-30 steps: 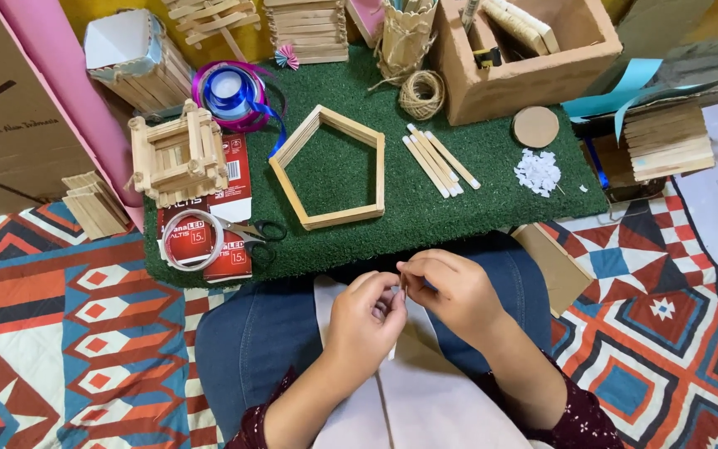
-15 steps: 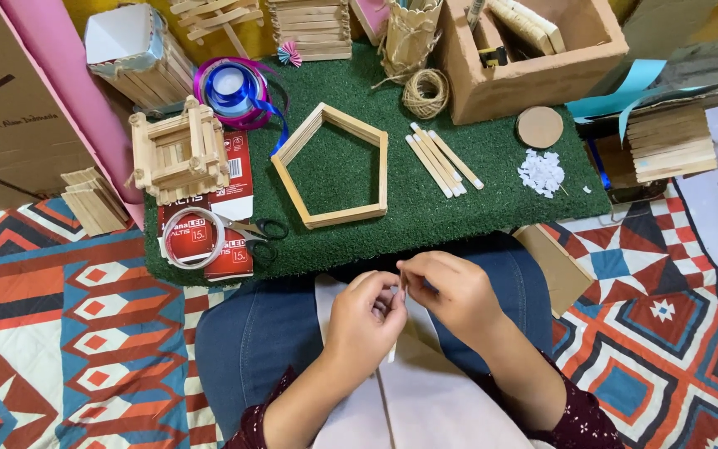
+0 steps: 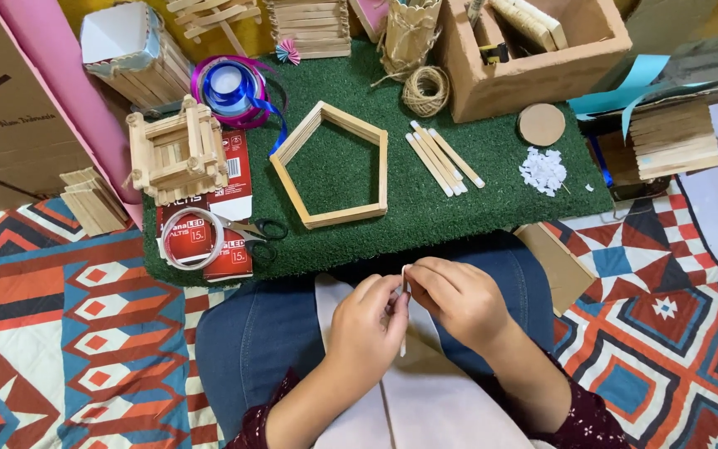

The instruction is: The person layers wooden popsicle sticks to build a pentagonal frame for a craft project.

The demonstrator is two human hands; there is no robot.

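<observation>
**Hands Hold Their Place Over the Lap With a Thin Stick**

Nothing much has shifted since the earlier frames: both hands sit in the same spot at lower centre, and the things on the mat lie as they did.

Nearest, the left hand [image 3: 369,320] and the right hand [image 3: 456,299] meet above the lap. Their fingertips are pressed together on a slim pale wooden stick [image 3: 405,283], which stands nearly upright between them, its top poking out above the fingers and its lower end showing below. Both hands pinch it; neither is spread. Such a stick looks light and stiff but thin enough to snap if bent, so it is best held near the middle or by the flat faces, with gentle pressure.

Just beyond the knees, a green grass-like mat [image 3: 459,208] fills the middle of the frame. On its left edge lie a roll of tape [image 3: 193,239] and scissors [image 3: 255,229] on a red box. At the centre sits a pentagon stick frame [image 3: 331,165], with a few loose sticks [image 3: 445,158] to its right and a heap of white scraps [image 3: 543,170] farther right.

Farther off, at upper left, stands a small stick-built house [image 3: 178,150] beside a spool of purple ribbon [image 3: 230,87]. A ball of twine [image 3: 425,90] and a wooden box [image 3: 533,50] lie along the top.
</observation>
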